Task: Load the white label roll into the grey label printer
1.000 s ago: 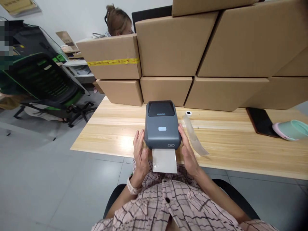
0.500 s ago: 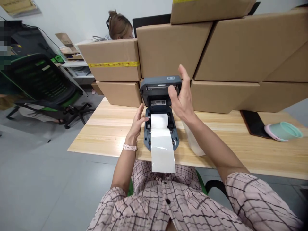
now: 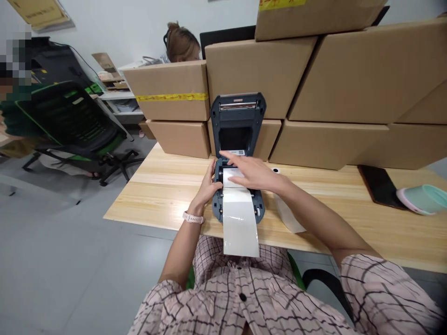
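Note:
A dark label printer stands on the table in front of me, its lid raised and leaning back near the boxes. Inside sits a white label roll, and its strip of labels runs forward past the table's front edge. My left hand grips the printer's left side, thumb over the rim and fingers along the outside. Over the roll, my right hand is open with fingers stretched to the left; whether it touches the roll I cannot tell. It partly covers the roll's right side.
Another white roll lies right of the printer, partly behind my right forearm. Stacked cardboard boxes line the back. A dark phone and a mint cup are at the right. A person's head shows behind the boxes; an office chair stands left.
The printer lid has swung further back and up. My right hand has left the lid and come down over the label roll. My left hand has closed on the printer's side.

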### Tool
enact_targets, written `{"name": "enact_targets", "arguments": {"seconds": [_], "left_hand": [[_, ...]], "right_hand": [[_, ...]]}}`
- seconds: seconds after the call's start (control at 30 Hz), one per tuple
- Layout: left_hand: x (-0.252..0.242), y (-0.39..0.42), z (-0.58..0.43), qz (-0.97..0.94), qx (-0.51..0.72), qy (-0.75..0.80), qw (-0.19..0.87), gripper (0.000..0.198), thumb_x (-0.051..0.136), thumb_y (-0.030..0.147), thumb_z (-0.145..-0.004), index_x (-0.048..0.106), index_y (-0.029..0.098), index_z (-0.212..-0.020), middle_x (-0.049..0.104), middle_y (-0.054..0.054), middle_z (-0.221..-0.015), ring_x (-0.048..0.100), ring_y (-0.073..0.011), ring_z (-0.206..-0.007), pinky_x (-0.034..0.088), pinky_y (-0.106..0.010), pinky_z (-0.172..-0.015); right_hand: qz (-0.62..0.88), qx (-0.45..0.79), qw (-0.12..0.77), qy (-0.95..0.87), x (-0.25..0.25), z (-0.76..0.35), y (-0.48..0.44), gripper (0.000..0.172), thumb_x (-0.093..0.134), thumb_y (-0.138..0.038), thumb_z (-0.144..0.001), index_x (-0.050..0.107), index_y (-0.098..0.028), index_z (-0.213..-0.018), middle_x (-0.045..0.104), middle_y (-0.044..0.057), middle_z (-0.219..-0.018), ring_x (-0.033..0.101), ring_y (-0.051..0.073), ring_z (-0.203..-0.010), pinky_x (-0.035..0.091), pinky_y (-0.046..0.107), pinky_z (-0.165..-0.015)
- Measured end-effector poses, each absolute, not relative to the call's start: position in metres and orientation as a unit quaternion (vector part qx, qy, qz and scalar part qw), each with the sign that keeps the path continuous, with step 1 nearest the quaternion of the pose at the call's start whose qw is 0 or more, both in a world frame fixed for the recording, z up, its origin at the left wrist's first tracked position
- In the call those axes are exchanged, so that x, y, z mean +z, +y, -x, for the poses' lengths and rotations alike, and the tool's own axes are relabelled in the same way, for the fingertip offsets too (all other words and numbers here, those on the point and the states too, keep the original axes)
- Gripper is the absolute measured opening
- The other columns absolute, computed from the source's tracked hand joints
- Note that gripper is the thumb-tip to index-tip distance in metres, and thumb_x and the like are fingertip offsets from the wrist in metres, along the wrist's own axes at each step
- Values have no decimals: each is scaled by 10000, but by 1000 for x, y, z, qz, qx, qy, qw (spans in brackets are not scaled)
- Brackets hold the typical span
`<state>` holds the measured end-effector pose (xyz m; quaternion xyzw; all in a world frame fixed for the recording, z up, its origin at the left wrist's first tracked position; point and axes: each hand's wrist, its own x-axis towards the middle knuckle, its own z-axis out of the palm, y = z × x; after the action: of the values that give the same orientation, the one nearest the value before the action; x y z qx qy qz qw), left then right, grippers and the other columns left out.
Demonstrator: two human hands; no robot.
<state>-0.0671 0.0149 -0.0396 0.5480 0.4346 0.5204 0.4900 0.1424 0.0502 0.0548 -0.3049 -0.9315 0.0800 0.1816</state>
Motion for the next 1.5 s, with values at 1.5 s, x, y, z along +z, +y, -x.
{"name": "enact_targets", "arguments": {"seconds": [1.5], "left_hand": [[-37, 11, 62, -553, 541, 411, 483, 1076, 598, 95, -611, 272, 226, -1628, 367, -98, -1684, 325, -298, -1575, 238, -481, -1321]], "right_hand": [[424, 588, 302, -619, -44, -291, 85, 697, 862, -388, -718, 605, -263, -1354, 627, 160, -1461, 656, 319, -1263, 581, 494, -983]]}}
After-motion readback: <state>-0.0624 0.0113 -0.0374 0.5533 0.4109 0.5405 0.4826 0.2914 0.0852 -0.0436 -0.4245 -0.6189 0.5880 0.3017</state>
